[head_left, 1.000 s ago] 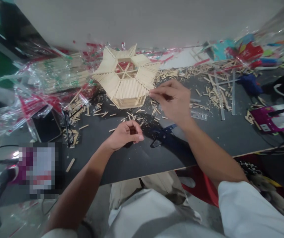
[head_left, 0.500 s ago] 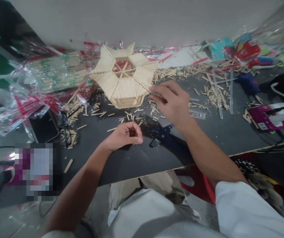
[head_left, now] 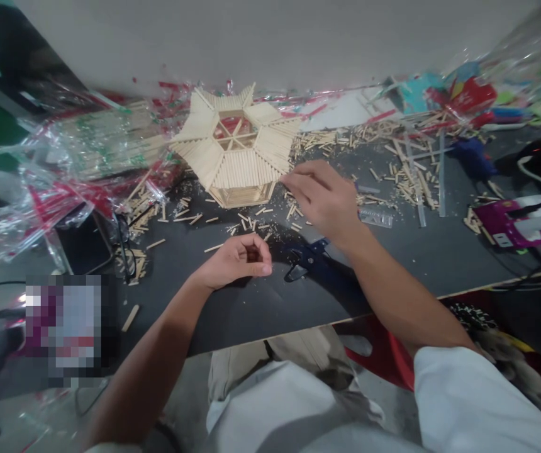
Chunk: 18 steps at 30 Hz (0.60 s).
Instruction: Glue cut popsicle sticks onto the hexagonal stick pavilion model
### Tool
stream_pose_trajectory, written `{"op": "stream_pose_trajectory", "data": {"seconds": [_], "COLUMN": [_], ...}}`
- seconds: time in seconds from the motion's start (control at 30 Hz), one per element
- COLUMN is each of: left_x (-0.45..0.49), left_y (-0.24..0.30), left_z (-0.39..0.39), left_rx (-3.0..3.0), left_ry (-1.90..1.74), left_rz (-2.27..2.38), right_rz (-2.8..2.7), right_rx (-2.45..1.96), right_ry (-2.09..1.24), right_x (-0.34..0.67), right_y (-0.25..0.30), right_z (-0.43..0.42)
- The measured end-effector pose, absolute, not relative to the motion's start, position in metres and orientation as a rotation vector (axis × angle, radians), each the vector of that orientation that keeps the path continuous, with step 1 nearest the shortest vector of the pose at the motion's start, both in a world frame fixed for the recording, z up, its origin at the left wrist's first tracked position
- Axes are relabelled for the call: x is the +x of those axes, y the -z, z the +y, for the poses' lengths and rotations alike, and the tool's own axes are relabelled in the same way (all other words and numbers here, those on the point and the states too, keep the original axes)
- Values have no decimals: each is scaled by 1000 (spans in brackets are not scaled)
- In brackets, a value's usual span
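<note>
Holding the left hand (head_left: 239, 261) loosely curled over the black tabletop (head_left: 251, 318), just left of a dark blue tool (head_left: 307, 259), with thumb and fingertips nearly meeting, too shadowed inside to tell whether gripping anything. Extending the right hand (head_left: 324, 198) farther out, pointing thumb and forefinger at the near right corner of a star-roofed wooden-stick model (head_left: 242, 168), too small to tell whether pinching a stick or merely touching. Having the model standing beyond the left hand, among short cut sticks (head_left: 249, 223), right of plastic-wrapped stick bundles (head_left: 124, 141).

White shirt (head_left: 294, 402), beige trousers (head_left: 308, 349)
</note>
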<state>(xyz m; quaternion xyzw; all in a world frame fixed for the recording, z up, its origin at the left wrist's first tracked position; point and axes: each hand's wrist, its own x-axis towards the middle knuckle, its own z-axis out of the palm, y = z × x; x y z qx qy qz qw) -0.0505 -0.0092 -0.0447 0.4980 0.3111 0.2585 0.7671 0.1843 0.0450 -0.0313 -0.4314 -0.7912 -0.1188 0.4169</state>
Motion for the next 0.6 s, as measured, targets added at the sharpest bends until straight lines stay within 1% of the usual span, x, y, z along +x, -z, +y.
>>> {"op": "stream_pose_trajectory", "data": {"seconds": [0.1,0.27,0.37,0.6], "left_x": [-50,-49,-50,-51], "left_y": [44,42,41,42], "left_z": [-10,-10,-10,-12], "left_rx": [1086,1073,1083,1099], "left_ry": [-566,-563,-556,-565], "left_rz": [668,667,676,715], "right_rz": [-1985,-1966,-1948,-1869], "right_rx": [-1101,-982,-1016,-983], "right_ry": [258,229,160,122], "right_x": [184,185,186,193], "right_y": [31,28,28,34], "right_z": [44,43,44,46]}}
